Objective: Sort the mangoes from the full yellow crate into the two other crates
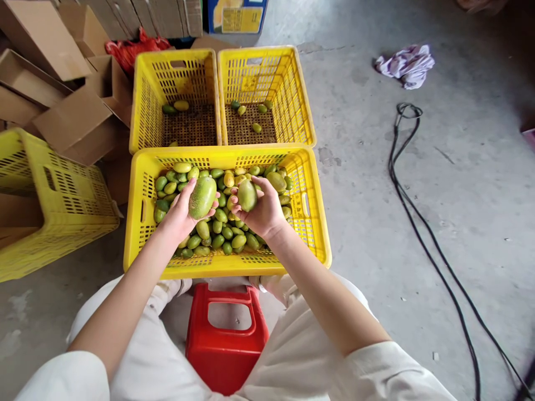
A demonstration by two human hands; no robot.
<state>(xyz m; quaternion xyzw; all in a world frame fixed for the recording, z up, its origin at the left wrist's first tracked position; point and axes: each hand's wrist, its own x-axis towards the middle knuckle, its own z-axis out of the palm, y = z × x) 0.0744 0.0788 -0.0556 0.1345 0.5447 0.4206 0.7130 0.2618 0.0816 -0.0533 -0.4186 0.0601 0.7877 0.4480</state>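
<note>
From where I'm standing, the person's left hand [184, 207] is closed around a large green fruit [203, 197], thumb on top and fingertips curling out on the far side. The right hand [270, 207] cups a smaller fruit [247, 195], thumb and fingers wrapped round it. The two fruits are held up side by side in the middle of the frame, a small gap between them, over the front crate [229, 270]. That yellow crate holds a heap [225, 231] of green and yellowish fruit, spread across most of its bottom.

Two more yellow crates stand against its far edge, at the upper centre: the back left crate [144, 100] has a few fruits near its far wall, and the back right crate [298, 89] has a handful scattered over its dark base. A fourth, the side crate [77, 195], sits tilted at the left edge, with cardboard boxes [79, 120] piled behind it in the upper left. A red bag [137, 47] lies by the boxes, and a blue box [238, 14] shows at the top.

At the lower centre, a red stool [228, 362] is between the person's legs. Over on the right, a crumpled cloth [407, 64] and a looped black cable [412, 206] lie on the grey floor [355, 184].
</note>
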